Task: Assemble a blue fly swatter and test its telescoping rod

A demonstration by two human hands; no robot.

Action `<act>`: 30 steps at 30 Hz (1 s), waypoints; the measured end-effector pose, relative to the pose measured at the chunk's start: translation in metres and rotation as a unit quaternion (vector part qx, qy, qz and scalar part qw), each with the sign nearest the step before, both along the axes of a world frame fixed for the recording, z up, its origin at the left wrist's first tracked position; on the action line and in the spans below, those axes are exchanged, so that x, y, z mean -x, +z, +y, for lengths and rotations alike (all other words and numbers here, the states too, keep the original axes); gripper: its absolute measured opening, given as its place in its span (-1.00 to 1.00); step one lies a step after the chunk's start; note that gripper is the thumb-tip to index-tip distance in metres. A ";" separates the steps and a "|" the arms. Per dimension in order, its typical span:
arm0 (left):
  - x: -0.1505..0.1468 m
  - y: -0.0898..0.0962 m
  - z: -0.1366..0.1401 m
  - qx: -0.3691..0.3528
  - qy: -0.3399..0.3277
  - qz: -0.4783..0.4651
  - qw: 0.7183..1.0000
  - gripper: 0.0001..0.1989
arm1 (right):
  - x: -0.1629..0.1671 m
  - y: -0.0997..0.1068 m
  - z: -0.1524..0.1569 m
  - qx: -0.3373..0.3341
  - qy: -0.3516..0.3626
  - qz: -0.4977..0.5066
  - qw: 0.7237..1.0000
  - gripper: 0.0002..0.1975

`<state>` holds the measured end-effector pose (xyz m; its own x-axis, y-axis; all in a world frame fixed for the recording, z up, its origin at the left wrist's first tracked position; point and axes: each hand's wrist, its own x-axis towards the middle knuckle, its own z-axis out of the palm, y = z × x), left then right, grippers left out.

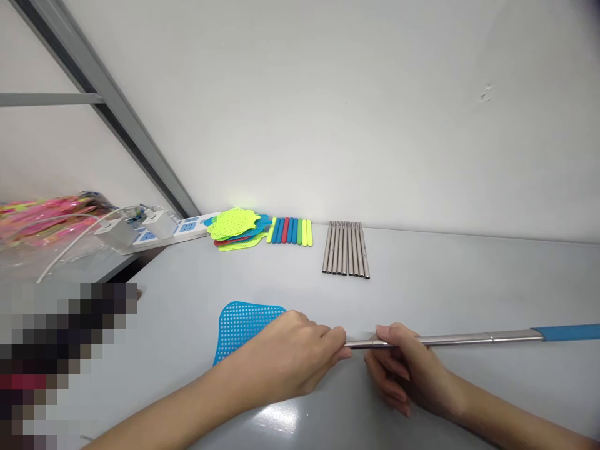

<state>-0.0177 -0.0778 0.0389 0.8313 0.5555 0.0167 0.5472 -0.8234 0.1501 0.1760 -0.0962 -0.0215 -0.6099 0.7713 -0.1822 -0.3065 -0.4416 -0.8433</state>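
A fly swatter with a blue mesh head (244, 325), a thin telescopic metal rod and a blue grip (569, 332) stretches across the front of the table. My left hand (302, 350) is closed around it where head and rod meet, hiding that joint. Farther right along the rod, my right hand (405, 369) pinches the metal between thumb and fingers, its lower fingers loosely curled. The swatter's far right end runs out of view.
Behind lie a row of metal tubes (345, 250), several coloured handle grips (293, 231) and stacked swatter heads (237, 225). A power strip (187, 228) with chargers, a white cable (70, 240) and bagged colourful items (51, 219) are at left. A wall (375, 112) rises behind the table.
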 end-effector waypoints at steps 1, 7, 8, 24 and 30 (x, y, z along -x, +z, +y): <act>0.000 -0.001 -0.001 -0.001 -0.003 0.000 1.000 -0.69 | 0.000 -0.001 -0.001 -0.010 -0.004 -0.003 1.000 -0.55; -0.001 -0.004 -0.003 -0.001 -0.019 -0.005 1.000 -0.71 | 0.001 -0.002 -0.005 -0.026 -0.003 -0.008 1.000 -0.54; -0.001 -0.004 -0.003 0.000 -0.021 0.001 1.000 -0.71 | 0.001 -0.001 -0.005 -0.027 -0.003 -0.016 1.000 -0.54; -0.003 0.002 -0.006 0.014 -0.030 0.053 0.998 -0.69 | 0.004 0.006 -0.010 -0.052 -0.014 -0.053 0.997 -0.54; -0.006 0.000 -0.008 0.019 -0.029 0.037 0.999 -0.70 | 0.006 0.010 -0.010 -0.052 0.002 -0.057 0.997 -0.53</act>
